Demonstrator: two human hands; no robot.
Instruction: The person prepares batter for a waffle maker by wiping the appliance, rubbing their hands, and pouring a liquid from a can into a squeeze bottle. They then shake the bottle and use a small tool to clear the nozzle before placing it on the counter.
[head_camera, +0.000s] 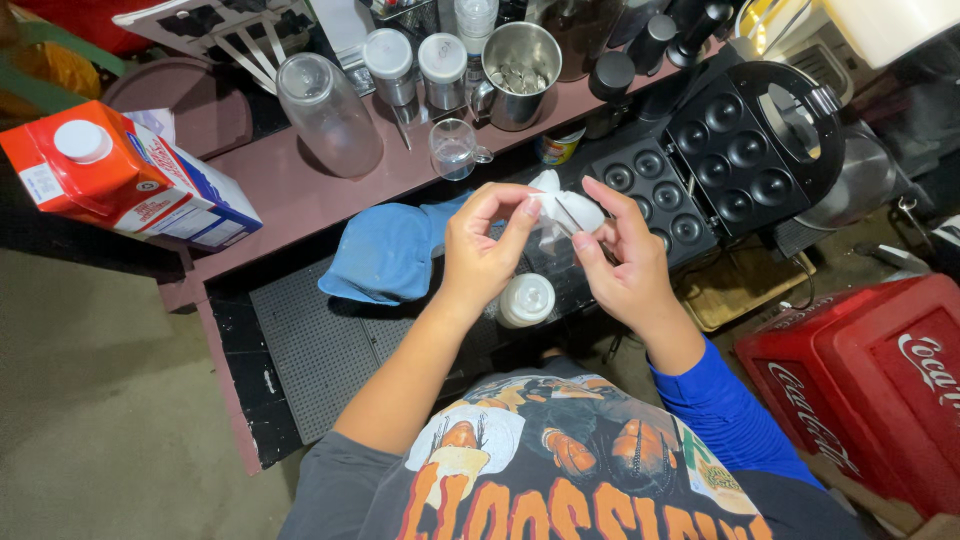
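White plastic bag (560, 208) pinched between left hand (482, 250) and right hand (622, 262), above the white-capped bottle (526, 299).

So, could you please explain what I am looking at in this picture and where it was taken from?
There is one picture, from a camera worn on a person's head, looking down at their two bare hands. The left hand and right hand together pinch a small white plastic bag above a dark counter. Under them stands a small white-capped bottle, beside a blue cloth. Further back are an open black mould-plate machine, a metal cup, an overturned clear jar and a red-and-blue carton.
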